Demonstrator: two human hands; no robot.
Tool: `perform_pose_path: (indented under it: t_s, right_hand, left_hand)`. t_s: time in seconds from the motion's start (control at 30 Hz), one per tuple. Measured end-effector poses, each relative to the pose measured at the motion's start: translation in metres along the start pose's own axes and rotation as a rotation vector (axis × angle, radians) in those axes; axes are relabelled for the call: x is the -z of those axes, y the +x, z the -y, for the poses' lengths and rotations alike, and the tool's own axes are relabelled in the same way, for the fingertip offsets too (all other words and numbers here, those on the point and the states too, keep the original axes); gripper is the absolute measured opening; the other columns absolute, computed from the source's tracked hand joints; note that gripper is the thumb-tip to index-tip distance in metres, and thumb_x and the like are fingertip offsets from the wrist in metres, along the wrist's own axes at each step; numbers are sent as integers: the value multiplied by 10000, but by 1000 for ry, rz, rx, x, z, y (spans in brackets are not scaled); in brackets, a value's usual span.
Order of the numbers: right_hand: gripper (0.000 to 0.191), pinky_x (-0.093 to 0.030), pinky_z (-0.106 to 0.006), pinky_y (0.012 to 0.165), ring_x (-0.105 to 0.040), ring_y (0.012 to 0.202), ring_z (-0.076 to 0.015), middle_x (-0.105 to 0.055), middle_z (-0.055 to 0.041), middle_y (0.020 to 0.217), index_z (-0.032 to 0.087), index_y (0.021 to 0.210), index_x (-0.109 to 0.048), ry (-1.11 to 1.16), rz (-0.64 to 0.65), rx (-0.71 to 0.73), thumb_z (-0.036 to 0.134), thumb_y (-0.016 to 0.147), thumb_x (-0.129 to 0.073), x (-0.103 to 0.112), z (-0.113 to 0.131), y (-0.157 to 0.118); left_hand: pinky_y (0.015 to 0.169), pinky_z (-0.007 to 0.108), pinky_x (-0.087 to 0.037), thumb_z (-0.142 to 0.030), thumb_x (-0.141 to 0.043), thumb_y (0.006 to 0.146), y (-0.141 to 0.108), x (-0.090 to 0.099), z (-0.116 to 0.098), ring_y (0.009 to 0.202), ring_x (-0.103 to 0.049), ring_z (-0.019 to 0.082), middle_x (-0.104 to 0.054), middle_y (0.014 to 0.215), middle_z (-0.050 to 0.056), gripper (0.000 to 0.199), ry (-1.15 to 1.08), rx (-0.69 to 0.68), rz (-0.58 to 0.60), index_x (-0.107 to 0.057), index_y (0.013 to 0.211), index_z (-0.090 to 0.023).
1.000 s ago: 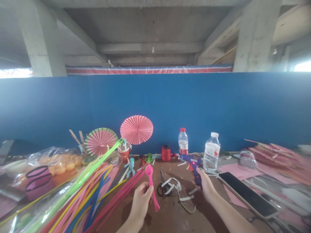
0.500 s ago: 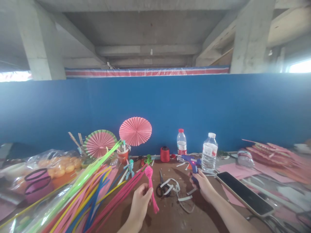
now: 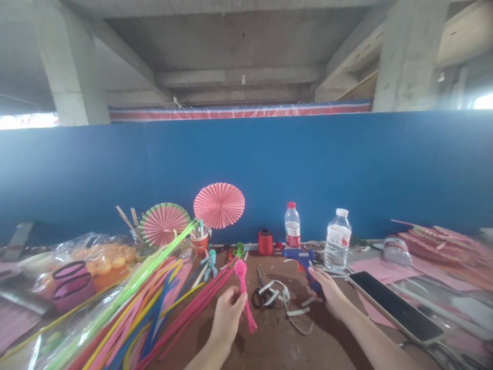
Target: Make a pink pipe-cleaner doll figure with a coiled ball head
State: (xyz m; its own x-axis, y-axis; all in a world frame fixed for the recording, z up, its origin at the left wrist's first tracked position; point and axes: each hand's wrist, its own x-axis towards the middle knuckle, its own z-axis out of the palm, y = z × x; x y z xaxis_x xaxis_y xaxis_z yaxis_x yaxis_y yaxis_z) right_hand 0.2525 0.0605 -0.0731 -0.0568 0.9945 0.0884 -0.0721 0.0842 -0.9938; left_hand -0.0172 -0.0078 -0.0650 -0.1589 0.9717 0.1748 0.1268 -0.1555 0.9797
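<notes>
Between thumb and fingers of my left hand is a small pink figure of twisted pipe cleaners, its round head up and its legs hanging down. My right hand is wrapped around the handle of a blue glue gun, whose nozzle points left. Black-handled scissors and curled white strips lie on the table between both hands. Just behind the pink figure are a light-blue figure and a green one.
Colourful pipe cleaners spread across the left side. A red thread spool, a red-capped bottle and a white-capped bottle stand at the back. Right lies a phone. Pink paper fans stand before the blue partition.
The whole view has shifted slightly, so most things sit a little farther right. Both hands keep their holds; the red light seen on the glue gun earlier no longer shows.
</notes>
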Motion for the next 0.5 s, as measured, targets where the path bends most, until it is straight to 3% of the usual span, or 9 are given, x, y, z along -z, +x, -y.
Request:
perform_pose_path:
  t_s: [0.17,0.33,0.5]
  right_hand:
    - [337,-192,-171,324,-326,297,-61,-439,100,489,216,1011,-408,-206,-69,-13,326,715,-525,-4,-5,5]
    - [179,-312,-218,418,-504,410,-132,-524,42,454,179,808,-547,-457,-128,-3,313,690,-535,0,-2,14]
    - [164,-300,-234,486,-507,476,-142,-547,29,487,177,614,-572,-655,-152,49,312,694,-525,4,0,15]
  left_hand:
    - [399,193,-291,-308,-507,761,1,0,3,399,-392,84,-411,459,-69,200,7,-3,11,-481,616,-173]
    - [392,194,-278,-313,-500,762,2,0,4,389,-386,82,-417,455,-67,199,15,0,15,-481,620,-174]
    - [392,195,-291,-311,-499,754,1,0,1,387,-388,83,-423,455,-65,192,16,13,14,-481,620,-174]
